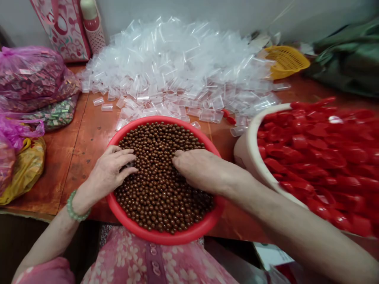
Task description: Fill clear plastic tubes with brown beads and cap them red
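Note:
Glossy small brown balls [156, 189] fill a round red basin [130, 232] in front of me. My left hand [112, 165] reaches over its left side, fingers and thumb curved around what looks like a clear plastic cup, mostly hidden among the balls. A green bead bracelet [72, 207] circles that wrist. From the right, my right hand [195, 167] dips into the balls near the middle, its fingers curled together. What those fingertips hold, if anything, is hidden.
Behind the basin spreads a big heap of clear plastic cups [177, 63]. A white tub [248, 154] of red plastic pieces [325, 157] stands right. Filled plastic bags [32, 79] lie left. Farther back are a yellow basket [286, 61], a bottle [93, 29] and dark green cloth [349, 59].

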### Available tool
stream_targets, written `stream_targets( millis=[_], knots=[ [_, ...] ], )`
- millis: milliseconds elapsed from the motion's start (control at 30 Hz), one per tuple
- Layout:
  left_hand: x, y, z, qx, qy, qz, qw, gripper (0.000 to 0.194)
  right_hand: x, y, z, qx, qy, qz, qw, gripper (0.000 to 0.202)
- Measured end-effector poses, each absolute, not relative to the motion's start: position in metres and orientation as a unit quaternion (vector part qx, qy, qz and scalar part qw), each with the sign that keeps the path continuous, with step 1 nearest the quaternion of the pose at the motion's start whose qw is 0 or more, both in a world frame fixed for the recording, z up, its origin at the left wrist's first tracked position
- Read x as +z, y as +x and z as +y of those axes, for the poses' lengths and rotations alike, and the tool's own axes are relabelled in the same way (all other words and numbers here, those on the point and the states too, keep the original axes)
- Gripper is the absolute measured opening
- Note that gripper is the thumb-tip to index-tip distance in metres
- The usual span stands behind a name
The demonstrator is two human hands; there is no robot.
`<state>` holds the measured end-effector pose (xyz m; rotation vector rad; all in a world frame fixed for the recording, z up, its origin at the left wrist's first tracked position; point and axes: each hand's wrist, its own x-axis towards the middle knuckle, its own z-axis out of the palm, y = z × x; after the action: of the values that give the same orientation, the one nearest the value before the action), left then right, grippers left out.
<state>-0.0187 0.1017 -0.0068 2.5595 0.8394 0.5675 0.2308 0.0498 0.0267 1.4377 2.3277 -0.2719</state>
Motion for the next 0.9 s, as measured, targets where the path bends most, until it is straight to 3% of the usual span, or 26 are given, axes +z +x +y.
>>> stream_targets(
  millis=[200, 300, 400, 667, 900],
  knots=[
    [0.012, -0.016, 0.092, 0.024, 0.950, 0.307, 0.048, 0.023, 0.022, 0.214, 0.053, -0.159, 0.498, 0.826, 0.211, 0.028],
    [0.009, -0.005, 0.088, -0.060, 0.950, 0.304, -0.033, 0.025, 0.013, 0.214, 0.052, -0.173, 0.502, 0.827, 0.185, 0.024],
    [0.002, 0.003, 0.091, -0.088, 0.950, 0.295, -0.049, 0.025, 0.006, 0.217, 0.051, -0.185, 0.518, 0.823, 0.143, 0.024],
    [0.015, 0.025, 0.107, -0.128, 0.956, 0.247, 0.091, 0.029, -0.001, 0.219, 0.047, -0.269, 0.577, 0.769, 0.063, 0.009],
    [-0.015, 0.025, 0.115, -0.060, 0.925, 0.297, 0.229, 0.029, -0.015, 0.222, 0.039, -0.298, 0.624, 0.720, -0.057, 0.019]
  ],
)
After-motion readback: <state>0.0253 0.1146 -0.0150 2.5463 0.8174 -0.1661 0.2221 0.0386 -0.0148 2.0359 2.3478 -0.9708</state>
